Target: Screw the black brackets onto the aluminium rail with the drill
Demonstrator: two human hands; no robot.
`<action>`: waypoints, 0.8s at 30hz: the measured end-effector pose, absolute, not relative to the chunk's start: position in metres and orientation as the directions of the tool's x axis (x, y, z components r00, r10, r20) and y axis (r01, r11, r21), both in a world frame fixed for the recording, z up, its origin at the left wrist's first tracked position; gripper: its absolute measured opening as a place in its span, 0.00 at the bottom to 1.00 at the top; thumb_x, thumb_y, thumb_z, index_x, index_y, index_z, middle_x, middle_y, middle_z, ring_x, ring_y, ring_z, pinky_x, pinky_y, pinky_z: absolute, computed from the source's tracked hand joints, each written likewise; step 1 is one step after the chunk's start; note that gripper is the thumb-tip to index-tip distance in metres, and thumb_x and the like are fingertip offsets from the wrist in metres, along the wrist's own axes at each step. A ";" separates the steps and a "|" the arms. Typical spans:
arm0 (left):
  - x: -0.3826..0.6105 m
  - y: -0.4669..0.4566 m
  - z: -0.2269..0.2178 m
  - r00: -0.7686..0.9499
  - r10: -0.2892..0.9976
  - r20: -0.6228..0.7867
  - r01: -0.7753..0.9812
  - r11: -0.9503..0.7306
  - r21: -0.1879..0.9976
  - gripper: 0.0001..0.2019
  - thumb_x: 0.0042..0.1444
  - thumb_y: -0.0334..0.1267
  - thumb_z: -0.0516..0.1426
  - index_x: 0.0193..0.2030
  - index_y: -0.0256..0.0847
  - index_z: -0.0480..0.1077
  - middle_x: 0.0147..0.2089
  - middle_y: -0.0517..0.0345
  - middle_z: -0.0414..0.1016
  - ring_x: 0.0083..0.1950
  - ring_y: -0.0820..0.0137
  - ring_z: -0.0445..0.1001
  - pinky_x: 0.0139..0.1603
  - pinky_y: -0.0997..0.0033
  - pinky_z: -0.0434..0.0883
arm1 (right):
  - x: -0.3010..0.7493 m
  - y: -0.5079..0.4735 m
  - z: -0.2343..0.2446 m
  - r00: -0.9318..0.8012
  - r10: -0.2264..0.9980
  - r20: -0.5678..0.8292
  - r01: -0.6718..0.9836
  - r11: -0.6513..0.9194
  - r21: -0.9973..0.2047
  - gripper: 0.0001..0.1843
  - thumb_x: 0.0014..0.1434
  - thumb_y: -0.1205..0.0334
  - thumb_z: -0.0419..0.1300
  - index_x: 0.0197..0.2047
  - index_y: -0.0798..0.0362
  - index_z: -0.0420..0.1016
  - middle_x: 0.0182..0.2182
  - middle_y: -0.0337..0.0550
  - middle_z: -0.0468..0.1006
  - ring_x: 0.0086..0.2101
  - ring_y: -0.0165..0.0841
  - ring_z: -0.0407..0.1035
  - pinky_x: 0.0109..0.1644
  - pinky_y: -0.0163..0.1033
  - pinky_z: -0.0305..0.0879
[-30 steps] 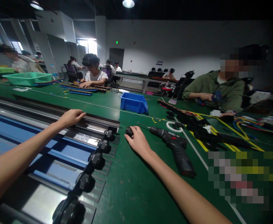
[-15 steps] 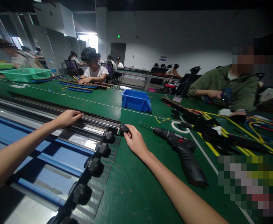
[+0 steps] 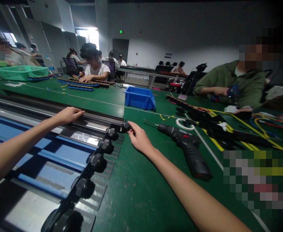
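Observation:
My left hand (image 3: 70, 115) is closed over a long dark metal profile (image 3: 99, 118), some way from its right end; part of its fingers is hidden behind the hand. At that end, my right hand (image 3: 139, 137) pinches a black cable gland (image 3: 125, 126) between thumb and fingers. The gland sits against the profile's end. Nearer to me lie more long profiles with blue faces (image 3: 61, 158), side by side. Each ends in a black gland, such as the hex-shaped gland (image 3: 98, 162), with a slotted black plate (image 3: 99, 191) beneath the row.
A black cordless drill (image 3: 187, 148) lies right of my right hand, its bit pointing left. Behind it are a white ring (image 3: 180, 124), a blue bin (image 3: 140, 98) and dark strips with yellow cables (image 3: 211, 125). Co-workers sit across the green table (image 3: 136, 193); one holds a drill (image 3: 233, 93).
The view has tilted down slightly. The gland in my right hand now sits closer to the profile's end. My left hand stays at the same place on the profile.

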State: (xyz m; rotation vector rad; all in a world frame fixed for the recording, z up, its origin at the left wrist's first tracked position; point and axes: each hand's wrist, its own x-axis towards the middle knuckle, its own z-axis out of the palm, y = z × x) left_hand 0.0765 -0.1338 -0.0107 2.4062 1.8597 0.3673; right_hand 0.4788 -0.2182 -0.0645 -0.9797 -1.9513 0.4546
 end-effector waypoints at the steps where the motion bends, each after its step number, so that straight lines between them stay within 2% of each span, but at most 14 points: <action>1: 0.077 -0.134 -0.010 0.236 0.962 0.138 0.944 -0.261 0.203 0.33 0.59 0.62 0.44 0.42 0.38 0.79 0.35 0.52 0.80 0.36 0.60 0.74 0.36 0.71 0.63 | 0.479 -0.218 -0.064 -0.305 0.780 0.546 0.457 0.623 -0.635 0.26 0.61 0.71 0.52 0.62 0.56 0.65 0.59 0.57 0.68 0.37 0.31 0.70 0.46 0.40 0.70; 12: 0.079 -0.137 -0.008 0.225 0.969 0.100 0.949 -0.241 0.202 0.34 0.61 0.61 0.45 0.46 0.30 0.77 0.34 0.52 0.79 0.35 0.64 0.70 0.35 0.73 0.60 | 0.480 -0.216 -0.065 -0.324 0.772 0.547 0.421 0.635 -0.647 0.27 0.58 0.74 0.52 0.60 0.57 0.65 0.54 0.54 0.71 0.35 0.29 0.69 0.40 0.38 0.70; 24: 0.079 -0.136 -0.007 0.217 0.971 0.101 0.953 -0.233 0.193 0.34 0.60 0.62 0.45 0.45 0.32 0.78 0.35 0.51 0.79 0.37 0.63 0.72 0.36 0.73 0.61 | 0.480 -0.219 -0.064 -0.329 0.761 0.560 0.409 0.649 -0.641 0.27 0.58 0.74 0.52 0.60 0.56 0.65 0.53 0.53 0.71 0.35 0.29 0.69 0.41 0.38 0.70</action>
